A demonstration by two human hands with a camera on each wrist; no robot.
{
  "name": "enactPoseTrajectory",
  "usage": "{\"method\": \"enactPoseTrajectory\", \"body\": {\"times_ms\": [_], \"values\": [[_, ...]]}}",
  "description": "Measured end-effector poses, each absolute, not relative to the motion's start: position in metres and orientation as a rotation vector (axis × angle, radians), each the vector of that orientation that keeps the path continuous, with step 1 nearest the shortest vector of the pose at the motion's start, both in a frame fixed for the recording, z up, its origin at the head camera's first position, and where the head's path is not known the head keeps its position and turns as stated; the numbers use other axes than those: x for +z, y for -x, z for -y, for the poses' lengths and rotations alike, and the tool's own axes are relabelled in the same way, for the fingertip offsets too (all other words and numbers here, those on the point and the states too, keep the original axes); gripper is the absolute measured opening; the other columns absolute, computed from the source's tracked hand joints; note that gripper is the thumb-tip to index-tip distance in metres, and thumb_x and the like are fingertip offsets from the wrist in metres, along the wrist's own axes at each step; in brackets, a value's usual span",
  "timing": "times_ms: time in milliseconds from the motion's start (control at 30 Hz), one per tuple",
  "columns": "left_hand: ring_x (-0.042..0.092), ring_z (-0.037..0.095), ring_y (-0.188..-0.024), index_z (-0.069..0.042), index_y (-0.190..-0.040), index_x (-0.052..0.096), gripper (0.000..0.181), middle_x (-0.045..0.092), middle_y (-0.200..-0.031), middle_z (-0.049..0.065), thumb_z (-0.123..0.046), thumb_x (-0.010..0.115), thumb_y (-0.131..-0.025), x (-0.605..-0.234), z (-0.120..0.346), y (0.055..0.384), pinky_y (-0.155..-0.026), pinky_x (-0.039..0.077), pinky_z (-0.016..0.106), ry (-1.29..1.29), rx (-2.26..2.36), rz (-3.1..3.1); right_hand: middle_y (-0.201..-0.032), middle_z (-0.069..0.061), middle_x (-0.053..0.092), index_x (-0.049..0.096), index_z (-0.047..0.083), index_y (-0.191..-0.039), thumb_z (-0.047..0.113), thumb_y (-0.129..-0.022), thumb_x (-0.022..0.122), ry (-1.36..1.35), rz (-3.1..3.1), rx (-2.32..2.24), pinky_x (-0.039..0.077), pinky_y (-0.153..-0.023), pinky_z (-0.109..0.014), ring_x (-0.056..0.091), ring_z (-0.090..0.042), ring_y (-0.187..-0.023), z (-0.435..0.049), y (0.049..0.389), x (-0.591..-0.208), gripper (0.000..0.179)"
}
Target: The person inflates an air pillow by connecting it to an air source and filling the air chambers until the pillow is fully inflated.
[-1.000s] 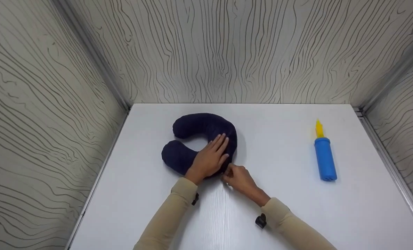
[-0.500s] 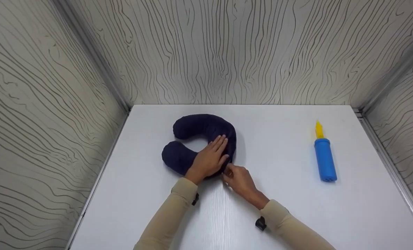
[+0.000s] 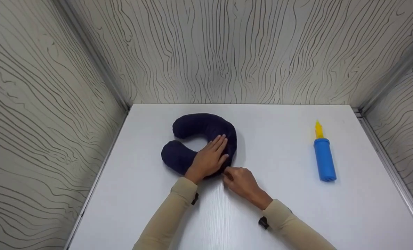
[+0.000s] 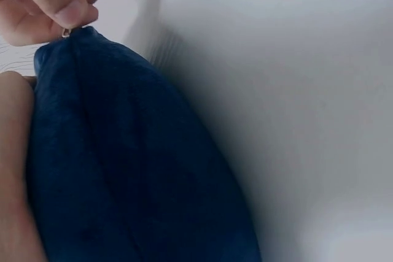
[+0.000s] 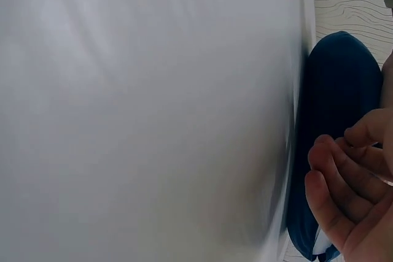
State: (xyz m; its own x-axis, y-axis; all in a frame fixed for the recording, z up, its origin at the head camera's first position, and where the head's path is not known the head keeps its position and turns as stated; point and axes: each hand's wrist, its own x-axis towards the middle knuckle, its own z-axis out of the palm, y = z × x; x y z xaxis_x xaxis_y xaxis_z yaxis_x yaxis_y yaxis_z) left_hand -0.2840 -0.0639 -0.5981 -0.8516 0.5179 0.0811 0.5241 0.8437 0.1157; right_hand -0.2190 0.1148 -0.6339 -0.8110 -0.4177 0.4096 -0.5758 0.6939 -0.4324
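A dark navy U-shaped neck pillow (image 3: 178,158) lies on the white table with its gap toward the left. My left hand (image 3: 210,159) rests flat on the pillow's curved part, fingers straight and pointing away from me. At the pillow's near right edge, my right hand (image 3: 241,182) pinches a small metal zipper pull (image 4: 66,32) between thumb and finger, seen in the left wrist view. A seam runs along the pillow's side from there. In the right wrist view, a small strip of white (image 5: 320,242) shows at the pillow's lower end.
To the right lies a blue hand pump (image 3: 325,159) with a yellow nozzle (image 3: 318,130) pointing away from me. Wood-grain patterned panels (image 3: 220,52) wall in the white table (image 3: 279,139) at the back and both sides.
My right hand has shifted slightly toward me and to the right along the pillow's edge. The left hand and the pillow stay almost where they were.
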Motion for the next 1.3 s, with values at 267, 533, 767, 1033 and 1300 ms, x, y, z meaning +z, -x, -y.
{"method": "enactPoseTrajectory", "body": {"times_ms": [267, 533, 767, 1033, 1300], "values": [[0.019, 0.020, -0.167, -0.012, -0.171, 0.022, 0.066, 0.020, -0.179, 0.003, -0.047, 0.033, -0.116, -0.599, 0.062, 0.284, -0.134, 0.025, 0.037, 0.845, -0.213, 2.962, -0.069, 0.001, 0.072, 0.074, 0.011, -0.083, 0.012, -0.090, 0.076, -0.797, 2.638, 0.720, 0.055, -0.055, -0.030, 0.067, -0.014, -0.060, -0.118, 0.220, -0.634, 0.008], [0.019, 0.020, -0.166, -0.012, -0.171, 0.023, 0.066, 0.020, -0.179, 0.003, -0.046, 0.035, -0.115, -0.600, 0.063, 0.284, -0.135, 0.024, 0.037, 0.842, -0.242, 2.961, -0.065, 0.001, 0.069, 0.070, 0.013, -0.077, 0.014, -0.092, 0.073, -0.808, 2.628, 0.672, 0.053, -0.052, -0.031, 0.065, -0.014, -0.056, -0.121, 0.221, -0.637, 0.015], [0.020, 0.021, -0.166, -0.011, -0.170, 0.023, 0.066, 0.021, -0.179, 0.005, -0.046, 0.035, -0.115, -0.602, 0.066, 0.284, -0.134, 0.026, 0.038, 0.841, -0.244, 2.950, -0.068, 0.001, 0.072, 0.072, 0.014, -0.079, 0.014, -0.092, 0.073, -0.804, 2.637, 0.672, 0.054, -0.054, -0.031, 0.066, -0.013, -0.058, -0.122, 0.222, -0.636, 0.014], [0.020, 0.022, -0.166, -0.010, -0.170, 0.023, 0.067, 0.021, -0.178, 0.006, -0.047, 0.035, -0.116, -0.603, 0.067, 0.284, -0.134, 0.027, 0.039, 0.862, -0.251, 2.937, -0.061, 0.006, 0.064, 0.065, 0.017, -0.071, 0.012, -0.092, 0.071, -0.805, 2.632, 0.701, 0.045, -0.052, -0.024, 0.049, -0.003, -0.053, -0.125, 0.225, -0.635, 0.022], [0.022, 0.022, -0.166, -0.009, -0.170, 0.025, 0.067, 0.023, -0.178, 0.006, -0.046, 0.037, -0.115, -0.604, 0.066, 0.284, -0.134, 0.027, 0.039, 0.863, -0.262, 2.924, -0.061, 0.005, 0.064, 0.066, 0.016, -0.071, 0.011, -0.092, 0.072, -0.781, 2.629, 0.691, 0.043, -0.051, -0.024, 0.045, -0.002, -0.054, -0.129, 0.229, -0.635, 0.022]]}}
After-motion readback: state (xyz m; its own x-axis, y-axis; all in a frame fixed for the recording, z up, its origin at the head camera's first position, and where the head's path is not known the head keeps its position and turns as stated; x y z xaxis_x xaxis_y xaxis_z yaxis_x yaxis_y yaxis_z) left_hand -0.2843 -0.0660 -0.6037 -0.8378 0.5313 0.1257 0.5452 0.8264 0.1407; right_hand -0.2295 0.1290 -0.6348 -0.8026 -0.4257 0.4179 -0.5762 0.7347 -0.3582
